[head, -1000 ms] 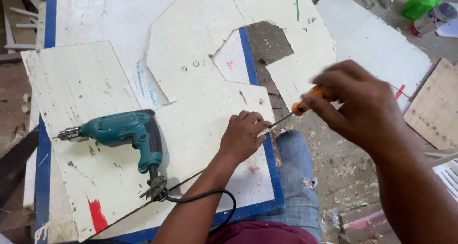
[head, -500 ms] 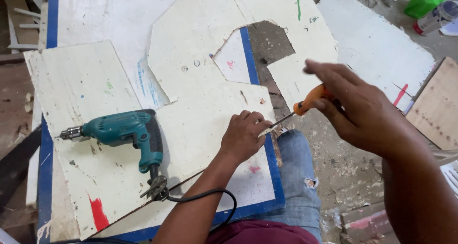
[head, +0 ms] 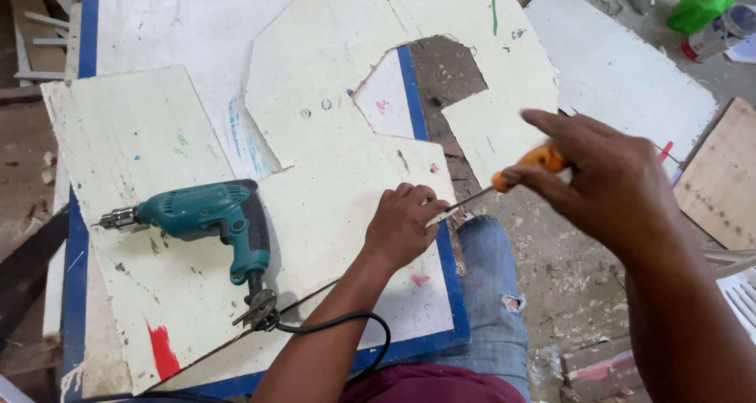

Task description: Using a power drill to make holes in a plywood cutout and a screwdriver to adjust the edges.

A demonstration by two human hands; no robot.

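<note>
Gripping an orange-handled screwdriver point(head: 516, 173), the right hand point(head: 606, 183) has its fingers curled around the handle. The left hand point(head: 403, 226), fingers bent, pinches the tip at the white board's point(head: 331, 206) edge.

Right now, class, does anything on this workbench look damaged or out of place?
Yes. The white cut-out board has a ragged, splintered notch edge near the top, and the teal drill lies on its side with its black cord trailing off the bench's near edge.
</note>
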